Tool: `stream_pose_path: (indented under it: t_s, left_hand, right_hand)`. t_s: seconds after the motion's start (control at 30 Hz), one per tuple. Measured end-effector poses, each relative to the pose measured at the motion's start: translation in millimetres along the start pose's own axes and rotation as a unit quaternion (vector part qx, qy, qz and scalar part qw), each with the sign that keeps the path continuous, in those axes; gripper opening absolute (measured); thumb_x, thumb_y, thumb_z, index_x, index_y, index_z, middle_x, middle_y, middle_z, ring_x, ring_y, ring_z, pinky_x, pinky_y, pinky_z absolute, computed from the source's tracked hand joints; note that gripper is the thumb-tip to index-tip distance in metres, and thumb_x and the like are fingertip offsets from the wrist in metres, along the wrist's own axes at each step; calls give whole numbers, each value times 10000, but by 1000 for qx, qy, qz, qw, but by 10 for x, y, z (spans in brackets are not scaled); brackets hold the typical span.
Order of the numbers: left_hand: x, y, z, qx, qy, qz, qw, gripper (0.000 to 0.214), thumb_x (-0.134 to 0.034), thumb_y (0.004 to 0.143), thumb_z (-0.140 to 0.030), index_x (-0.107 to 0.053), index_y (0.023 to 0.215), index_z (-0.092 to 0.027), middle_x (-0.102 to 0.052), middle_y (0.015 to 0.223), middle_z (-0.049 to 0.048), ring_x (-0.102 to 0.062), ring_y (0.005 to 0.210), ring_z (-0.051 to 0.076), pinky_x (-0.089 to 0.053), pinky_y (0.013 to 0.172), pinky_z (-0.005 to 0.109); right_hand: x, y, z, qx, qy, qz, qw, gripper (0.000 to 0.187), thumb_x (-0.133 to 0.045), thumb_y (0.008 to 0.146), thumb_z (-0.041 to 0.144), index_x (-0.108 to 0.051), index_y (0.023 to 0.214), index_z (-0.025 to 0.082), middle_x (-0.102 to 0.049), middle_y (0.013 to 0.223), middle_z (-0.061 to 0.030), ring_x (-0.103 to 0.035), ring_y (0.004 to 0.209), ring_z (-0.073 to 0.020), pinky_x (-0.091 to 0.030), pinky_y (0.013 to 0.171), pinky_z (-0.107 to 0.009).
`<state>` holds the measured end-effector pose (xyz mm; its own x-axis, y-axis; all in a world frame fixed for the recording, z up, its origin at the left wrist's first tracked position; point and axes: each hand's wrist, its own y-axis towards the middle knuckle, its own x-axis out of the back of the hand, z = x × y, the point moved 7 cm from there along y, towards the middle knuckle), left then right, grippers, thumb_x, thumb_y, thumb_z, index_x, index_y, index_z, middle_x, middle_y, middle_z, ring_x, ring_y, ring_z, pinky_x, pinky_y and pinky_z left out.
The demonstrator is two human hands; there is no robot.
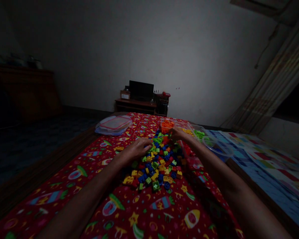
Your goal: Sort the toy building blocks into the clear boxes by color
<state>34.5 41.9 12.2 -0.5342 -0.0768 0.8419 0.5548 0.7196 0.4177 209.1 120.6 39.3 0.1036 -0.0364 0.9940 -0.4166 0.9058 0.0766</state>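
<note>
A heap of small plastic building bricks [161, 162] in blue, yellow, green and red lies on a red patterned cloth [149, 212]. At the heap's left edge, my left hand [141, 146] rests with bent fingers drawn together at the bricks; what they pinch, if anything, is too dark to make out. My right hand [177, 133] is at the far side of the heap, beside a clear container with orange bricks [167, 126]. Its fingers point down and look closed, their tips partly hidden. Yellow bricks [188, 131] and green bricks [199, 134] sit in clear containers farther right.
A round clear tub [218, 147] with blue pieces stands at the right edge. Stacked clear lids [114, 125] lie at the far left of the cloth. Beyond are a monitor [141, 90] on a desk and, to the right, a bed with a checked cover [271, 159].
</note>
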Motion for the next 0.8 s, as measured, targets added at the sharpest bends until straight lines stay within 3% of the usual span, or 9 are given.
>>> stream_pose_path:
  t_s: [0.13,0.27,0.4,0.47,0.57,0.63,0.67,0.73,0.8]
  left_hand:
    - [116,34,19,80,-55,-72,993,319,-478,803,-302,-681,1008,-165,-682,1073,94,-608,1011,232,-432,934,331]
    - [138,64,9,141,-183,-108,967,400,-556,766,-387,-654,1078,-158,-674,1111,91,-600,1058,258,-454,922,340]
    - [14,48,40,197,-402,-103,888,484,-654,704,-408,-597,1106,-145,-709,930,75,-664,847,231,-528,721,314]
    - [-40,20,65,212,-483,-103,843,504,-706,662,-389,-572,1083,-147,-701,849,55,-668,764,199,-530,672,294]
    - [-64,-26,159,231,-519,-128,813,473,-767,584,-369,-572,952,-147,-674,770,21,-655,677,161,-522,640,266]
    - [-68,-47,242,247,-518,-147,806,464,-784,549,-366,-558,892,-150,-656,724,6,-637,619,147,-516,600,256]
    - [-64,-53,275,252,-515,-155,804,469,-787,540,-362,-549,886,-154,-651,715,2,-632,606,144,-516,587,255]
    - [-37,-59,309,253,-504,-169,808,473,-785,538,-358,-534,888,-164,-643,714,-4,-631,610,146,-521,582,257]
    - [3,-62,299,247,-490,-174,818,441,-771,556,-363,-523,865,-171,-628,716,-13,-633,627,146,-527,594,258]
  right_hand:
    - [195,14,63,-17,136,-59,989,334,-518,682,55,-717,945,106,-670,708,-44,-537,551,-87,-374,504,-171]
    - [201,-16,338,2,305,-79,949,287,-543,666,88,-726,885,116,-648,666,-17,-493,517,-69,-372,492,-172]
    - [97,-44,672,62,444,-67,891,259,-587,674,169,-714,893,111,-641,657,-11,-509,530,-72,-407,522,-185]
    - [79,-18,747,85,456,-64,884,261,-591,690,196,-708,906,110,-664,716,-26,-545,579,-83,-430,561,-193]
    - [99,84,665,60,339,-85,935,268,-539,749,198,-697,942,100,-684,809,-56,-591,664,-114,-436,594,-198]
    - [88,179,547,9,160,-81,984,287,-465,808,189,-688,956,83,-686,863,-85,-612,730,-140,-432,613,-199]
    - [64,229,490,-16,72,-67,995,308,-427,835,186,-681,967,74,-684,893,-105,-619,767,-155,-432,627,-203]
    - [-21,329,408,-52,-47,-29,997,345,-374,870,183,-660,1019,61,-674,961,-145,-629,835,-184,-443,659,-218]
    - [-146,430,389,-63,-87,6,994,347,-382,874,182,-636,1081,67,-661,1022,-172,-632,889,-209,-460,694,-241]
